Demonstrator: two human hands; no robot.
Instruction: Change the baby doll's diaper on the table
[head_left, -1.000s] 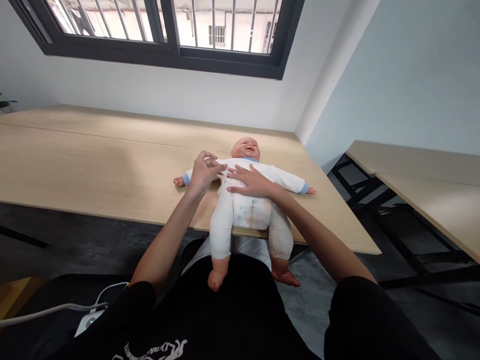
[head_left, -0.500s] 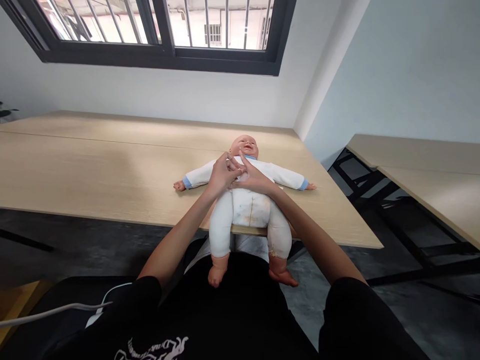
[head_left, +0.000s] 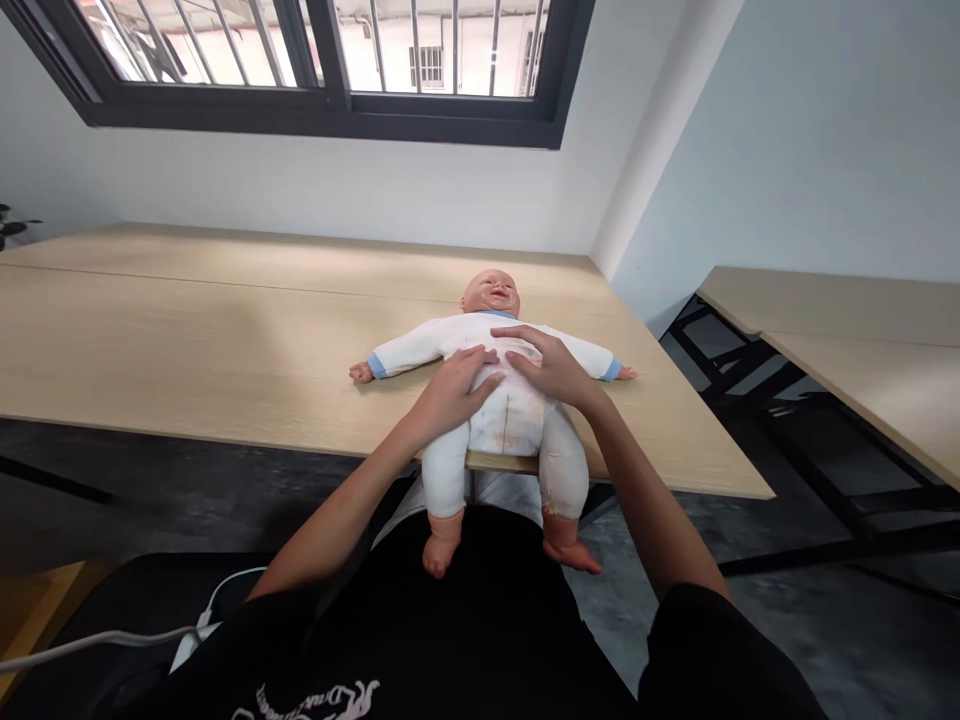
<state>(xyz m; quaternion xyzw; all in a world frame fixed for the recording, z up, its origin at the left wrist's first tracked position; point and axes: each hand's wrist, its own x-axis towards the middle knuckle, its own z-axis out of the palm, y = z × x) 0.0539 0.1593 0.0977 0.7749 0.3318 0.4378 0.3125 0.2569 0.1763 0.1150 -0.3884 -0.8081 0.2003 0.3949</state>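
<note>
A smiling plastic baby doll with a white cloth body (head_left: 506, 425) lies on its back on the pale wooden counter (head_left: 225, 340), head away from the person. Its lower legs hang over the near edge, ending in bare reddish feet (head_left: 442, 540). The doll's white long-sleeved top (head_left: 465, 330), with blue collar and cuffs, spreads out along both arms.

The left hand (head_left: 455, 390) lies over the doll's belly, its thumb apart from its fingers. The right hand (head_left: 555, 368) is over the other side of the torso, thumb and forefinger spread apart; how firmly either presses cannot be told.

Beyond the counter, a dark-framed window (head_left: 442, 120) with metal bars is set in the white wall (head_left: 337, 185). A second pale wooden table (head_left: 862, 390) stands to the right.
</note>
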